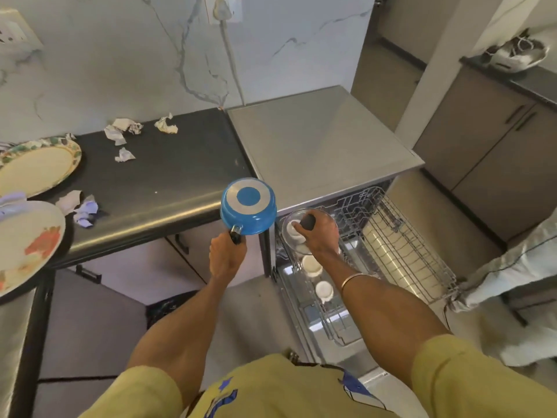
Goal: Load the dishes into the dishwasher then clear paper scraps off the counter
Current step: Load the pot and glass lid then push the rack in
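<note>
We grip the black handle of a blue saucepan (248,206) with our left hand (226,257), fingers curled tight round it. The pan is turned upside down, so its round base shows a dull silver ring around a blue centre, and it hangs over the front edge of the dark counter (168,188).

Our right hand (321,233) holds a clear glass lid (294,233) by its black knob, fingers closed on the knob from above, wrist bent down over the open dishwasher (316,140). Both forearms reach forward from yellow sleeves, and a thin bangle circles the right wrist.

Below the lid, the pulled-out wire rack (401,236) carries small white cups (312,265) set upside down along its left side.

On the smooth, matte counter lie crumpled paper scraps (122,131), white near the marble-patterned wall and pale lilac near the front edge. At the far left sit a floral-rimmed plate (39,165) and, nearer us, a white plate with an orange motif (30,245).
</note>
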The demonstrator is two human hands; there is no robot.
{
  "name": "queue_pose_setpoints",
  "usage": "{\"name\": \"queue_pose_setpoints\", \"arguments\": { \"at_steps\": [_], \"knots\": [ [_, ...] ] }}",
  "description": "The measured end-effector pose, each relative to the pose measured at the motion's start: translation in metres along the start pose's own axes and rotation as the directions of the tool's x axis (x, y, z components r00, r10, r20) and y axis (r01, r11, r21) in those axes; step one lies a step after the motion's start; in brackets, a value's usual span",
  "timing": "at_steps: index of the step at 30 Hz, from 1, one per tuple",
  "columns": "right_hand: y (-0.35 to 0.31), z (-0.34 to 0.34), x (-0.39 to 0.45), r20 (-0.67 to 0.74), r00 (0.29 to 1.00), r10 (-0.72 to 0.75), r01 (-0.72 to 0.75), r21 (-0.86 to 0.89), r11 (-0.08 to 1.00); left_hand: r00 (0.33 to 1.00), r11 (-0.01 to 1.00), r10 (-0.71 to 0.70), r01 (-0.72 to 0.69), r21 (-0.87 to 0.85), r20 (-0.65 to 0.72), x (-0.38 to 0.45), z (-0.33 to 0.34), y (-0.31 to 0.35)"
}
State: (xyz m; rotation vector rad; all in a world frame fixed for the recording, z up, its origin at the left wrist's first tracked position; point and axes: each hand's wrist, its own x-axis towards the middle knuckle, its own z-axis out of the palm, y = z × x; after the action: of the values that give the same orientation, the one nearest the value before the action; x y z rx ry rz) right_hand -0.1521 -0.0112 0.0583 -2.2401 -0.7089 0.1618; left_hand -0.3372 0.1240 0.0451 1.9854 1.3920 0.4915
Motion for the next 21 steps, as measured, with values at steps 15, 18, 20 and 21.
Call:
{"name": "queue_pose_setpoints", "arguments": {
  "at_steps": [15, 18, 20, 21],
  "knots": [
    [0.072, -0.059, -0.154, -0.061, 0.988, 0.140, -0.141, -0.019, 0.990, 0.986, 0.996, 0.083, -0.078, -0.038, 0.146, -0.135, 0.028, -0.020],
    [0.090, -0.073, -0.174, -0.051, 0.987, 0.154, -0.155, -0.021, 0.988, 0.976, 0.995, 0.102, -0.098, -0.028, 0.192, -0.160, 0.042, -0.016],
    [0.100, -0.083, -0.182, -0.049, 0.986, 0.159, -0.160, -0.023, 0.987, 0.969, 0.993, 0.114, -0.108, -0.038, 0.219, -0.171, 0.050, -0.012],
    [0.106, -0.088, -0.184, -0.049, 0.986, 0.158, -0.159, -0.020, 0.987, 0.965, 0.992, 0.128, -0.124, -0.030, 0.229, -0.176, 0.055, -0.011]
  ]
}}
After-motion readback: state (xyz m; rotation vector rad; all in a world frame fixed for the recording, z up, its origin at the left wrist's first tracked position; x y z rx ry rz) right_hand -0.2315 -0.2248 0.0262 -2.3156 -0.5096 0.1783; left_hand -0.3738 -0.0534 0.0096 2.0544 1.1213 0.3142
